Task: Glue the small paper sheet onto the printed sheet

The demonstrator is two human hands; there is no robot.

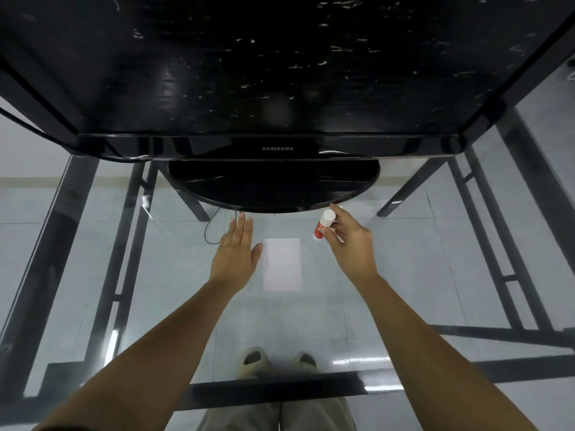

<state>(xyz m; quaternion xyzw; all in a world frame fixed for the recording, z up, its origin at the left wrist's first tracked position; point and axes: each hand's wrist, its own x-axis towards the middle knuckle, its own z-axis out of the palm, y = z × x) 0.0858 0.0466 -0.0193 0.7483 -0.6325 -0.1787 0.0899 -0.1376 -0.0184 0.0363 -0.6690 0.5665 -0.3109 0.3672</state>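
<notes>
A white paper sheet (pixel 282 264) lies flat on the glass table (pixel 404 259) in front of me; I see no print on its upper face. My left hand (pixel 236 248) hovers just left of the sheet, palm down, fingers straight and held together, holding nothing. My right hand (pixel 350 239) is to the right of the sheet and grips a red glue stick (pixel 322 227) with a white cap, tilted with the cap pointing away from me. No second sheet is visible.
A black Samsung monitor (pixel 277 148) stands at the far side, its round base (pixel 273 188) just beyond both hands. A thin black cable (pixel 209 228) curls left of the base. Black table-frame bars and my feet show through the glass.
</notes>
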